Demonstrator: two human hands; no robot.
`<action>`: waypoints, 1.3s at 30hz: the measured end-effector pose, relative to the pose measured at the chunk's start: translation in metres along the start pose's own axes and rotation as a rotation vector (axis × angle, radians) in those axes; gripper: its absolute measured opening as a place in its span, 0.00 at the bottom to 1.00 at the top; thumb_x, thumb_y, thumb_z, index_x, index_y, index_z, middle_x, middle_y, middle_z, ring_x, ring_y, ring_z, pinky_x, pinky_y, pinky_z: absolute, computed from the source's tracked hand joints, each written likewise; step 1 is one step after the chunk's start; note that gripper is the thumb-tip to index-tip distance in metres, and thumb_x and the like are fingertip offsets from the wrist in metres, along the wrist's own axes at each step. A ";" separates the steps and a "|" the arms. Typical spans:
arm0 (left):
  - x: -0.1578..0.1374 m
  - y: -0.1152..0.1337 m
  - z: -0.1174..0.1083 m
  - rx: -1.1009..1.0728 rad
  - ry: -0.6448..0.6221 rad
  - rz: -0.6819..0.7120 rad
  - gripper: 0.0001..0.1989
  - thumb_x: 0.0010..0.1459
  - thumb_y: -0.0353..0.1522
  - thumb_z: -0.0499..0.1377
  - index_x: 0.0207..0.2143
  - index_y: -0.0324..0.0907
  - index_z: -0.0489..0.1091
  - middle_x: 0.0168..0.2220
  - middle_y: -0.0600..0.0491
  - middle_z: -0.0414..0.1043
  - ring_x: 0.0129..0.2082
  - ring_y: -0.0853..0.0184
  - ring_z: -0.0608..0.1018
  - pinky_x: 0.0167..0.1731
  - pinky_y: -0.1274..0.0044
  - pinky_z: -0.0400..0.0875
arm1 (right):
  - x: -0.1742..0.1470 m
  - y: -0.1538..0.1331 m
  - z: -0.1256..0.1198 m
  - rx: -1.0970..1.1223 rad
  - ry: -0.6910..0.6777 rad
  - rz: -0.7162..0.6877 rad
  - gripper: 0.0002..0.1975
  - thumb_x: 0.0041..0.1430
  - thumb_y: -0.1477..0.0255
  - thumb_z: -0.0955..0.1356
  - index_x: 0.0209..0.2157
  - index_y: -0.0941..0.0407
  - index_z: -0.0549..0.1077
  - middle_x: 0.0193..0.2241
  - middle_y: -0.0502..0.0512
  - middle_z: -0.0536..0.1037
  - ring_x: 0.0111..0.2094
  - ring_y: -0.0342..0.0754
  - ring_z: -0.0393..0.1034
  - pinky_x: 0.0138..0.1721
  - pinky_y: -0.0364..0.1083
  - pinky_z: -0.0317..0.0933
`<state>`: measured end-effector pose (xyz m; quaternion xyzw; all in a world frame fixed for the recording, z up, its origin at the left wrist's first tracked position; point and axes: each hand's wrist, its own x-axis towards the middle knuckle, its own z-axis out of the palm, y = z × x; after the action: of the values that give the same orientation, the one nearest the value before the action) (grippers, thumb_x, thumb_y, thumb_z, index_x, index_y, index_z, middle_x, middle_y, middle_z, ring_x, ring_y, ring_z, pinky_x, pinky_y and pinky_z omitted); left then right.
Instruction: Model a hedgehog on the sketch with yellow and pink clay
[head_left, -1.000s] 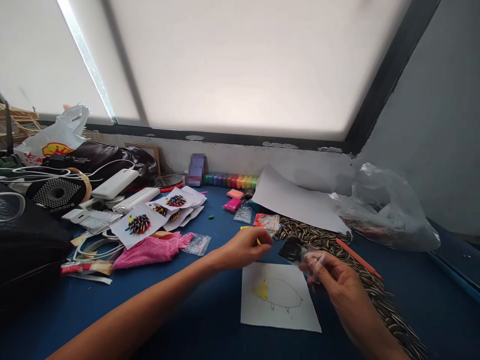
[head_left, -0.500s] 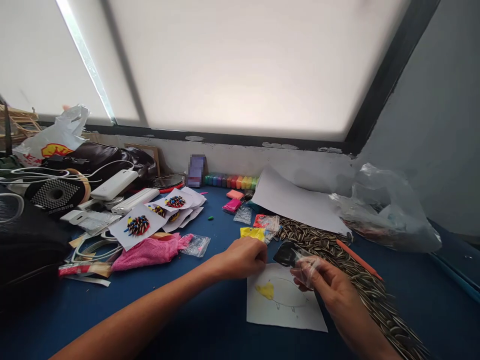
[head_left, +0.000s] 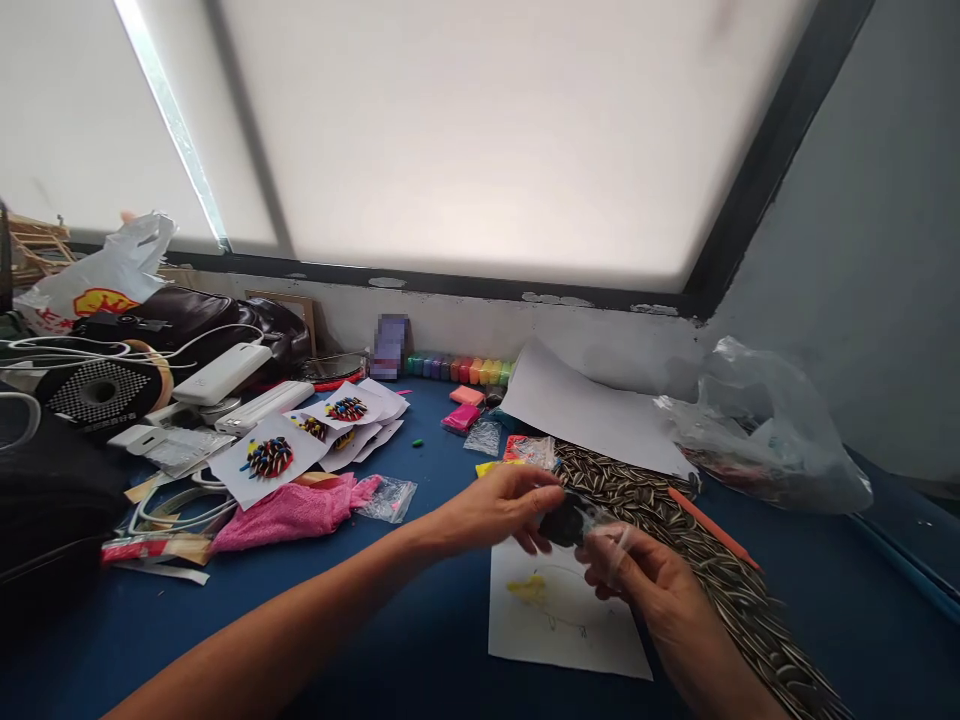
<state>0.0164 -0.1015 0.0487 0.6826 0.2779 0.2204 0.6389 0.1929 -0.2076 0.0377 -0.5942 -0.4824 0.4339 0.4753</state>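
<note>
A lump of black modelling clay in a clear plastic wrapper is between my two hands, above a sheet of white paper. My right hand grips the wrapper with fingers closed. My left hand has its thumb and fingers at the clay's left edge, pinching it. Beneath them lies the white paper with a pencil-drawn outline and a flat yellow clay piece at its left end. Yellow clay pokes out behind my left hand.
Striped sunflower seeds spread along the right, with an orange stick on them. Behind are a large white sheet, a plastic bag and coloured clay packs. Decorated cards and a pink cloth lie left.
My left hand has come from over the yellow clay to the black clay and now pinches its edge. My right hand still holds the wrapper. The view has shifted slightly.
</note>
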 end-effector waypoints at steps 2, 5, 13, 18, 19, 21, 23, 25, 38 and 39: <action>0.000 0.000 0.004 -0.170 -0.062 -0.067 0.31 0.48 0.53 0.62 0.41 0.35 0.67 0.27 0.50 0.73 0.22 0.67 0.78 0.24 0.76 0.73 | -0.001 -0.002 0.002 0.006 -0.007 -0.004 0.22 0.50 0.49 0.70 0.27 0.56 0.75 0.25 0.53 0.76 0.26 0.44 0.66 0.30 0.43 0.64; 0.001 -0.001 0.008 -0.300 0.017 -0.078 0.33 0.38 0.54 0.68 0.33 0.36 0.65 0.22 0.51 0.73 0.19 0.66 0.78 0.19 0.79 0.72 | 0.001 -0.001 0.002 0.012 0.035 -0.005 0.22 0.47 0.49 0.72 0.27 0.55 0.72 0.22 0.51 0.75 0.22 0.43 0.63 0.26 0.42 0.62; 0.001 -0.001 0.006 -0.424 0.109 -0.077 0.34 0.32 0.48 0.73 0.33 0.37 0.63 0.22 0.52 0.74 0.21 0.64 0.80 0.20 0.79 0.73 | 0.001 -0.002 0.001 -0.015 0.227 -0.068 0.19 0.42 0.54 0.75 0.22 0.53 0.67 0.19 0.47 0.70 0.24 0.44 0.64 0.26 0.42 0.61; 0.001 -0.003 0.008 -0.463 0.086 -0.092 0.32 0.33 0.44 0.74 0.35 0.36 0.65 0.25 0.50 0.75 0.23 0.63 0.80 0.24 0.77 0.75 | 0.002 0.004 -0.002 -0.056 0.258 -0.088 0.16 0.43 0.54 0.73 0.27 0.53 0.78 0.23 0.52 0.74 0.25 0.46 0.64 0.26 0.44 0.61; 0.001 -0.002 0.008 -0.463 0.072 -0.092 0.32 0.33 0.43 0.74 0.36 0.35 0.66 0.26 0.50 0.76 0.23 0.64 0.80 0.25 0.77 0.75 | 0.003 0.005 -0.003 -0.063 0.256 -0.080 0.17 0.43 0.54 0.72 0.29 0.53 0.79 0.24 0.53 0.75 0.25 0.47 0.65 0.25 0.45 0.61; 0.001 -0.002 0.008 -0.458 0.039 -0.089 0.31 0.33 0.41 0.74 0.38 0.34 0.69 0.27 0.50 0.76 0.23 0.66 0.80 0.26 0.78 0.75 | 0.005 0.006 -0.004 -0.073 0.233 -0.066 0.18 0.42 0.55 0.72 0.31 0.54 0.81 0.24 0.54 0.76 0.25 0.48 0.66 0.25 0.45 0.62; 0.001 -0.002 0.008 -0.453 0.018 -0.084 0.29 0.33 0.39 0.74 0.37 0.33 0.71 0.26 0.50 0.76 0.23 0.67 0.80 0.26 0.78 0.75 | 0.006 0.005 -0.004 -0.082 0.199 -0.065 0.16 0.42 0.57 0.72 0.29 0.54 0.81 0.24 0.53 0.76 0.26 0.48 0.66 0.27 0.45 0.63; 0.003 -0.005 0.008 -0.447 0.013 -0.072 0.27 0.34 0.37 0.74 0.36 0.33 0.71 0.25 0.50 0.76 0.22 0.67 0.79 0.26 0.78 0.74 | 0.006 0.003 -0.003 -0.094 0.172 -0.070 0.14 0.42 0.58 0.72 0.27 0.54 0.81 0.22 0.51 0.73 0.25 0.47 0.65 0.29 0.45 0.62; 0.005 -0.015 0.012 -0.427 -0.033 -0.044 0.22 0.37 0.31 0.73 0.35 0.34 0.70 0.26 0.52 0.76 0.25 0.68 0.79 0.32 0.75 0.74 | 0.005 -0.006 0.000 -0.047 0.056 -0.006 0.21 0.42 0.50 0.73 0.26 0.54 0.80 0.29 0.56 0.81 0.35 0.55 0.74 0.39 0.49 0.68; 0.005 -0.015 0.012 -0.430 -0.034 -0.042 0.23 0.36 0.31 0.73 0.35 0.34 0.70 0.25 0.52 0.76 0.25 0.68 0.79 0.32 0.75 0.74 | 0.005 -0.006 0.000 -0.045 0.060 -0.004 0.21 0.41 0.49 0.73 0.26 0.54 0.80 0.29 0.56 0.81 0.35 0.55 0.74 0.39 0.49 0.68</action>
<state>0.0264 -0.1072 0.0326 0.5283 0.2279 0.2495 0.7789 0.1930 -0.2022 0.0429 -0.6166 -0.4789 0.4040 0.4767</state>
